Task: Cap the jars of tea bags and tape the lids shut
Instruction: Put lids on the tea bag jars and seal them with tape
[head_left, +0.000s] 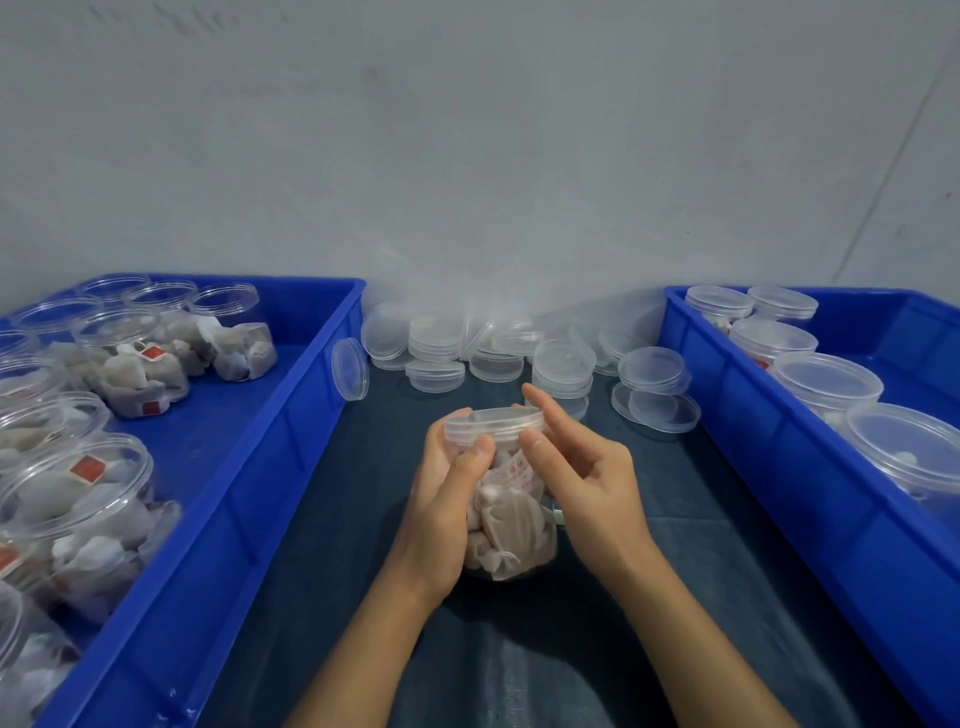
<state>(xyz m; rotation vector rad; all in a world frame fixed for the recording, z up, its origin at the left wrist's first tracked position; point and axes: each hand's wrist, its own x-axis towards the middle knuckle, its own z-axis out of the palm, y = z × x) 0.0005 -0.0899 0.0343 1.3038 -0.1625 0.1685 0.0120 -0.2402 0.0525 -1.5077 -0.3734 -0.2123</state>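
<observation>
We hold a clear, round plastic jar (506, 512) upright on the dark cloth-covered table (332, 525), between two glossy blue bins. Crumpled, pale paper tea bags (501, 527) pack its lower half. Our left hand (441, 512) wraps the jar's left side, thumb pressed just under the ribbed clear lid (494, 422) sitting on its mouth. Our right hand (582, 470) meets the lid's right rim, thumb on its front edge, forefinger stretched behind it, the other fingers loosely bent.

The left bin (270, 483) carries uncapped jars of tea bags (98, 499); the right bin (779, 467) carries capped jars (826, 382). Loose transparent lids (563, 364), flat and round, crowd the table's far edge by the grey wall. Bare cloth lies around the jar, running toward us between the bin walls.
</observation>
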